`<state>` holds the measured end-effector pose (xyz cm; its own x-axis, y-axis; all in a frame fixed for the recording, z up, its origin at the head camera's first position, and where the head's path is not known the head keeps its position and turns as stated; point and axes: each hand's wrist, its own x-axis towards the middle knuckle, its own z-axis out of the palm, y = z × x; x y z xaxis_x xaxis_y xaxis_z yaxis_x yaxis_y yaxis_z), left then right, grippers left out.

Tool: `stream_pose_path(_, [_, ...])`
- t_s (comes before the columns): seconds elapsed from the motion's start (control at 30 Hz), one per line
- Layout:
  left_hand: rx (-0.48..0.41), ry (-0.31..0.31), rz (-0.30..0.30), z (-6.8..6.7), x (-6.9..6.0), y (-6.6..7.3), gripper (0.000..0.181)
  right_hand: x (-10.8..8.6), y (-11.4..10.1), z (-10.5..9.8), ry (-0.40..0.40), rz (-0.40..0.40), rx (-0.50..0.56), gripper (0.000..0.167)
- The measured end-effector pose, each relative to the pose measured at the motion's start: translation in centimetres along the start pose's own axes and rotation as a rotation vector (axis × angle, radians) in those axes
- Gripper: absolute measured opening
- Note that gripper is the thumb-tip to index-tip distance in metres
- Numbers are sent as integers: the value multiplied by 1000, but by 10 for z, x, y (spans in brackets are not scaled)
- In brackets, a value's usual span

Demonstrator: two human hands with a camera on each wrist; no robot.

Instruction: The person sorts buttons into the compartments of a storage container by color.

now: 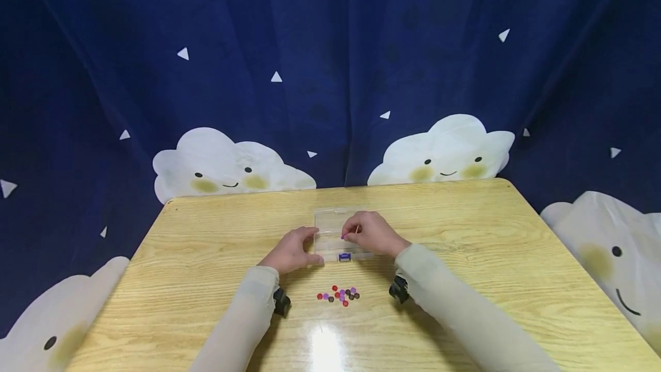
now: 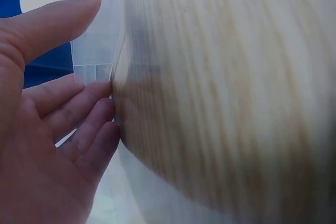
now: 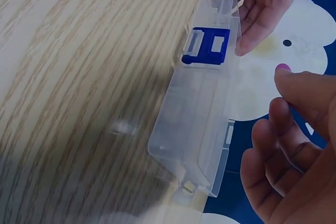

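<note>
A clear plastic box [image 1: 326, 244] with its lid [image 1: 328, 220] raised back lies on the table; a blue latch [image 3: 207, 45] is on its front. My left hand [image 1: 293, 250] holds the box's left end, thumb at the front and fingers along the far side. Over the box, my right hand [image 1: 376, 233] pinches a small purple bead [image 3: 283, 67] between thumb and forefinger. Nearer me, several small round beads [image 1: 342, 295] in red, purple and dark brown lie loose in a group. Whether the box contains anything is too unclear to tell.
The wooden table [image 1: 217, 234] extends to both sides of the box. Behind it hangs a dark blue curtain [image 1: 310, 33] with white clouds and triangles. Each wrist wears a black device, one at the left cuff [image 1: 281, 301] and one at the right cuff [image 1: 399, 289].
</note>
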<state>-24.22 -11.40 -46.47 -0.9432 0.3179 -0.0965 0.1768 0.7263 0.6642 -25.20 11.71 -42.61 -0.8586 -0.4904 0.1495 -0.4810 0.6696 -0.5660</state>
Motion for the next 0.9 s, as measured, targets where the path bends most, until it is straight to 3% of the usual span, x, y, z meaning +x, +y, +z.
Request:
stream_pose_path(0.5, [15, -1, 35, 1, 1, -3, 76, 11, -8, 16, -10, 18, 37, 10])
stream_pose_path(0.67, [26, -4, 30, 2, 1, -3, 75, 13, -11, 23, -22, 76, 16, 11])
stream_pose_path(0.9, [23, 6, 33, 2, 1, -4, 75, 14, -11, 30, -27, 42, -39, 11])
